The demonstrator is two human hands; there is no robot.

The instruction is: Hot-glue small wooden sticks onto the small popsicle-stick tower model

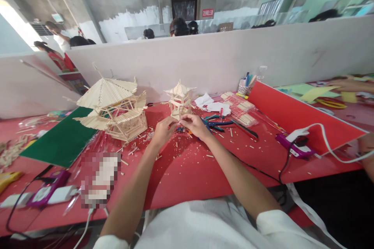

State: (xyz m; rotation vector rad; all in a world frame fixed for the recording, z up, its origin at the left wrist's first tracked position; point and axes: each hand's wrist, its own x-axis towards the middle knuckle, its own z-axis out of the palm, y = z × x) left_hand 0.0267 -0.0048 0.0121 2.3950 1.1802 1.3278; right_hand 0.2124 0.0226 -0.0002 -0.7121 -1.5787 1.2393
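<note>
My left hand (pixel 164 130) and my right hand (pixel 195 125) meet at the fingertips over the red table, just in front of a small wooden-stick pavilion (pixel 179 99). Both are closed in a pinch; whatever lies between the fingertips is too small to make out. A larger stick pavilion (pixel 113 109) with two tiers of roof stands to the left of my hands. Blue-handled pliers (pixel 217 124) lie beside my right hand, and short stick pieces are scattered around on the table.
A red board (pixel 304 116) leans at the right near a purple power socket (pixel 295 147). On the left lie a green board (pixel 64 138) and another purple socket (pixel 49 188). Bundled sticks (pixel 241 111), white tissue (pixel 212 105) and a pen holder (pixel 245 83) are toward the partition (pixel 210 58).
</note>
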